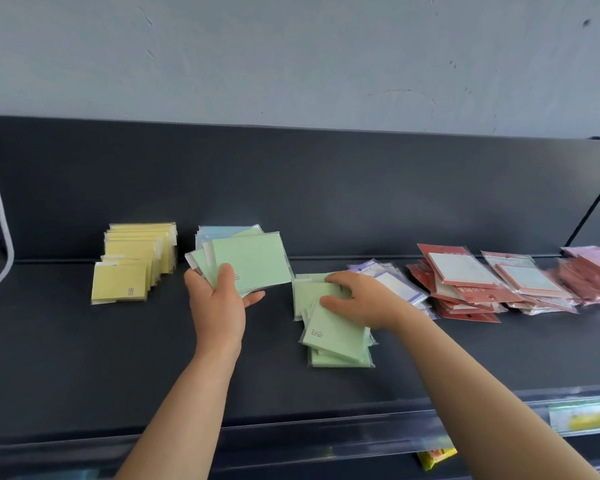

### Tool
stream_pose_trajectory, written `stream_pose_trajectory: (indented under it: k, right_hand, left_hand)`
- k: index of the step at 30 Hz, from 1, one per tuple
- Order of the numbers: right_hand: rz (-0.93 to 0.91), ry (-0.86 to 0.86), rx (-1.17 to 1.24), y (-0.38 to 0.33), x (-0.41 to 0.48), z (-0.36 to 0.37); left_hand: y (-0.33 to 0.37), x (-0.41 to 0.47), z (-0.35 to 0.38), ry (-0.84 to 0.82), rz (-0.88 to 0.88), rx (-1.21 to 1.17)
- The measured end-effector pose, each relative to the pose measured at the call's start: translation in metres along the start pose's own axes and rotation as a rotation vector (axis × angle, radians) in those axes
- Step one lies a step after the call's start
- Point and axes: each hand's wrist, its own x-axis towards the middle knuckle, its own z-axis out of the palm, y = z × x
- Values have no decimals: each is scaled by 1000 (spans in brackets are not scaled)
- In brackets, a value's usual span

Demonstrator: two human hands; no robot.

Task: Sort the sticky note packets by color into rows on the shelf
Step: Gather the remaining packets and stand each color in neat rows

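My left hand (pixel 219 299) grips a fan of green packets (pixel 246 263); my right hand (pixel 357 299) grasps the loose green pile (pixel 333 336) beside it.

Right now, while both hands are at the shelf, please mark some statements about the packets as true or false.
1. The left hand holds green packets. True.
2. The yellow packets lie right of the red packets. False: they lie far left of them.
3. The right hand grips the green pile on the shelf. True.
4. The pink packets lie next to the yellow packets. False: they lie at the far right, beyond the red packets.
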Motion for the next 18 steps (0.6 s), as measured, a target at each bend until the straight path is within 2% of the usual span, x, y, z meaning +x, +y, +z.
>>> stream_pose_trajectory:
  k: [4, 6, 12, 16, 18]
  right_hand:
    - [-53, 47, 24, 2, 0, -12]
    - [-52, 85, -51, 3, 10, -19]
    - [34, -159, -309, 15, 42, -31]
    - [89, -252, -257, 20, 45, -42]
    - [87, -233, -213, 22, 46, -42]
  left_hand:
    - [4, 4, 8, -5, 0, -19]
    - [4, 5, 12, -3, -5, -9]
    - [2, 13, 15, 1, -2, 14]
    - [0, 19, 16, 11, -4, 37]
    - [-1, 20, 19, 4, -4, 36]
